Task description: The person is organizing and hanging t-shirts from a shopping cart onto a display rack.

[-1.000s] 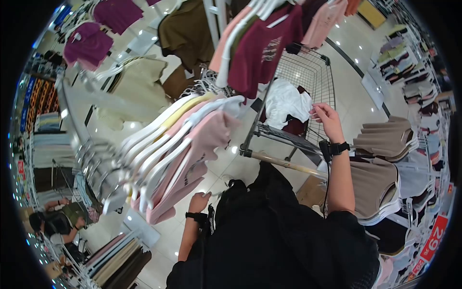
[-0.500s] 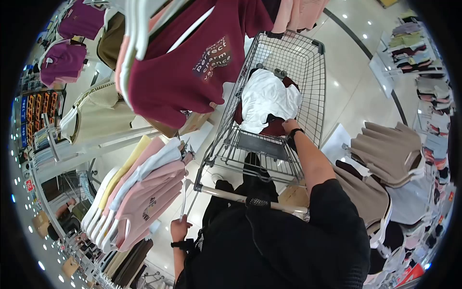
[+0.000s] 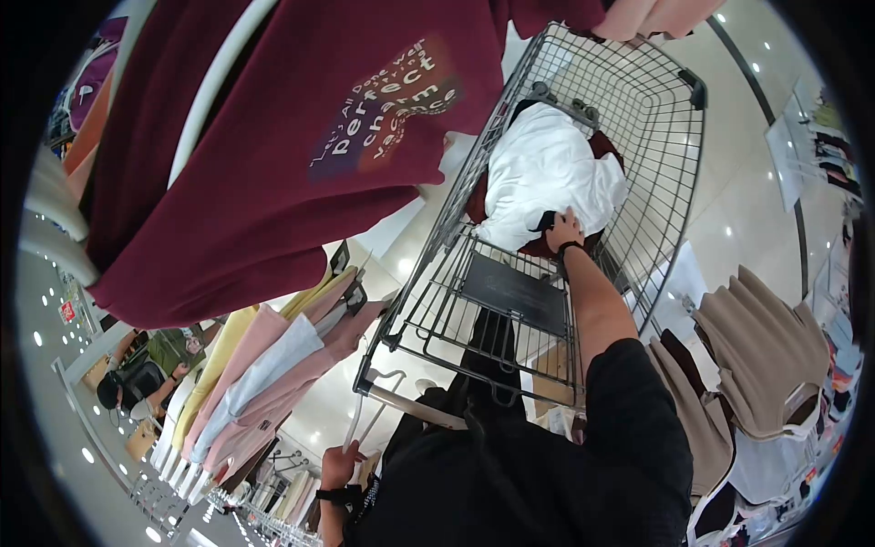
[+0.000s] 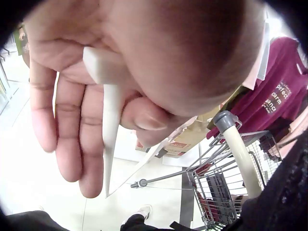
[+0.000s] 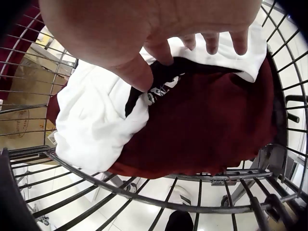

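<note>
My left hand (image 3: 338,465) holds a white hanger (image 3: 366,412) low beside the cart handle. In the left wrist view the hanger (image 4: 111,120) runs between thumb and fingers, the other fingers hanging straight. My right hand (image 3: 567,232) reaches into the shopping cart (image 3: 670,173), over a crumpled white garment (image 3: 547,169). In the right wrist view its fingers (image 5: 211,42) hang loosely above the cloth. The thumb tip lies right at a black edge (image 5: 166,72) of cloth with white print. A dark maroon garment (image 5: 207,120) lies beneath the white one.
A printed maroon sweatshirt (image 3: 392,100) hangs large at the left, close against the cart. Pink, yellow and pale blue tops (image 3: 246,374) hang on a rack below it. Brown tops (image 3: 766,346) hang at the right. The cart handle (image 3: 417,410) crosses before my body.
My right hand has moved from beside the cart's side down onto the clothes inside. The maroon sweatshirt and the cart appear nearer. My left hand still holds the hanger.
</note>
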`<state>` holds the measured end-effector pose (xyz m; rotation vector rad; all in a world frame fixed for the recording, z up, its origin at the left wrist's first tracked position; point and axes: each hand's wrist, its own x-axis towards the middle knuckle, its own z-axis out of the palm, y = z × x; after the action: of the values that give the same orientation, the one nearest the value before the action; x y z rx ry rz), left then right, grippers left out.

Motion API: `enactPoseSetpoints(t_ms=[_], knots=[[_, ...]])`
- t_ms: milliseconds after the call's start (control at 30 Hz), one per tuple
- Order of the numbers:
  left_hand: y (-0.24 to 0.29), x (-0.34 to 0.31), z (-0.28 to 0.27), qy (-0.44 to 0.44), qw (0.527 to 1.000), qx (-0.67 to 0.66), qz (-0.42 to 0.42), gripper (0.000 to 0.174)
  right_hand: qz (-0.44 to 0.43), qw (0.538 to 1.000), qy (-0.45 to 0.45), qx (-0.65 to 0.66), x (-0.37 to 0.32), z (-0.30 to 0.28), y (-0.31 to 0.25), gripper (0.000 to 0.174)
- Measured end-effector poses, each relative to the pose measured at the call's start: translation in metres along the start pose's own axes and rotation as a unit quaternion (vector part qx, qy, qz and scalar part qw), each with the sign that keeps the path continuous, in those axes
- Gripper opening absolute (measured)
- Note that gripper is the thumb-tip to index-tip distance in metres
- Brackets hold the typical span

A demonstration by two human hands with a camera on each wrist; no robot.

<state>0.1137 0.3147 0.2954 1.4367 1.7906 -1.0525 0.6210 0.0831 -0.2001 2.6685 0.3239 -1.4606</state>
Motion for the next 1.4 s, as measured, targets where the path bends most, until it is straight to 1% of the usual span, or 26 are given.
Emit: enactPoseSetpoints(t_ms=[33, 67, 133, 167, 233, 267, 367, 400, 467, 500, 533, 600, 633, 667, 733, 767, 867, 900, 933, 1000, 1033, 1133, 1200, 1267, 1300, 1400], knots=[[0.006, -0.004, -0.002, -0.005, 1.0, 0.002, -0.016, 0.046, 0.012, 0.999, 0.038, 0.008, 0.023, 0.018, 0.007, 0.063], [0.004, -0.003, -0.003, -0.005, 1.0, 0.004, -0.021, 0.046, -0.007, 0.99, 0.135, 0.029, 0.028, 0.02, 0.01, 0.059], [-0.004, 0.001, -0.001, -0.001, 1.0, 0.001, 0.028, 0.045, -0.034, 0.958, 0.242, 0.151, 0.052, 0.017, 0.023, 0.047], [-0.007, 0.002, 0.0, -0.001, 0.999, -0.009, 0.033, 0.045, -0.034, 0.958, 0.242, 0.15, 0.053, 0.011, 0.024, 0.047], [-0.007, 0.001, -0.003, 0.005, 0.999, 0.003, 0.05, 0.045, -0.002, 0.893, 0.29, 0.345, 0.047, -0.012, 0.025, 0.034], [-0.008, 0.001, -0.004, 0.013, 0.998, 0.016, 0.067, 0.045, -0.004, 0.892, 0.294, 0.344, 0.038, -0.026, 0.025, 0.034], [-0.026, 0.01, -0.004, 0.021, 0.997, 0.0, 0.077, 0.046, 0.073, 0.896, 0.289, 0.329, -0.017, -0.089, 0.018, 0.031], [-0.033, 0.013, -0.005, 0.025, 0.995, -0.016, 0.092, 0.046, 0.071, 0.893, 0.297, 0.329, -0.022, -0.096, 0.024, 0.031], [-0.047, 0.017, -0.005, 0.032, 0.993, -0.023, 0.112, 0.047, 0.134, 0.864, 0.344, 0.343, -0.026, -0.105, 0.045, 0.034], [-0.054, 0.02, -0.004, 0.039, 0.991, -0.023, 0.127, 0.047, 0.129, 0.861, 0.326, 0.37, -0.032, -0.115, 0.053, 0.043], [-0.062, 0.024, -0.004, 0.046, 0.988, -0.022, 0.143, 0.047, 0.127, 0.856, 0.337, 0.37, -0.038, -0.126, 0.058, 0.043], [-0.076, 0.033, 0.0, 0.057, 0.984, -0.029, 0.168, 0.047, 0.112, 0.873, 0.301, 0.367, -0.064, -0.154, 0.06, 0.062], [-0.085, 0.037, 0.002, 0.068, 0.98, -0.03, 0.182, 0.048, 0.079, 0.872, 0.321, 0.36, -0.077, -0.163, 0.059, 0.075], [-0.094, 0.043, 0.004, 0.068, 0.978, -0.037, 0.192, 0.048, 0.076, 0.869, 0.333, 0.359, -0.097, -0.175, 0.055, 0.075], [-0.11, 0.054, 0.004, 0.074, 0.973, -0.035, 0.214, 0.048, -0.002, 0.85, 0.326, 0.413, -0.149, -0.203, 0.042, 0.074], [-0.116, 0.057, 0.001, 0.075, 0.971, -0.03, 0.226, 0.05, -0.088, 0.867, 0.374, 0.318, -0.129, -0.198, 0.058, 0.069], [-0.148, 0.074, -0.008, 0.093, 0.954, -0.006, 0.285, 0.05, -0.108, 0.841, 0.374, 0.376, -0.274, -0.237, 0.01, 0.06], [-0.16, 0.077, -0.012, 0.112, 0.947, 0.002, 0.301, 0.051, -0.139, 0.829, 0.393, 0.373, -0.306, -0.24, 0.002, 0.051], [-0.172, 0.079, -0.018, 0.114, 0.943, -0.003, 0.313, 0.051, -0.141, 0.823, 0.406, 0.372, -0.347, -0.24, -0.011, 0.051], [-0.202, 0.086, -0.027, 0.139, 0.932, 0.015, 0.334, 0.047, -0.216, 0.788, 0.386, 0.429, -0.425, -0.232, -0.037, 0.05], [-0.222, 0.094, -0.032, 0.141, 0.928, 0.008, 0.344, 0.047, -0.243, 0.783, 0.41, 0.399, -0.444, -0.226, -0.041, 0.047], [-0.293, 0.12, -0.038, 0.117, 0.911, -0.105, 0.382, 0.041, -0.242, 0.787, 0.471, 0.316, -0.542, -0.201, -0.076, 0.042], [-0.332, 0.134, -0.047, 0.096, 0.867, -0.191, 0.45, 0.034, -0.237, 0.79, 0.493, 0.275, -0.591, -0.183, -0.095, 0.039], [-0.362, 0.135, -0.055, 0.073, 0.845, -0.252, 0.466, 0.034, -0.194, 0.798, 0.535, 0.199, -0.64, -0.156, -0.117, 0.039], [-0.377, 0.132, -0.058, 0.051, 0.822, -0.31, 0.475, 0.034, -0.194, 0.797, 0.538, 0.197, -0.655, -0.146, -0.121, 0.039], [-0.392, 0.112, -0.079, 0.016, 0.79, -0.338, 0.511, 0.033, -0.23, 0.806, 0.515, 0.181, -0.691, -0.121, -0.139, 0.038]])
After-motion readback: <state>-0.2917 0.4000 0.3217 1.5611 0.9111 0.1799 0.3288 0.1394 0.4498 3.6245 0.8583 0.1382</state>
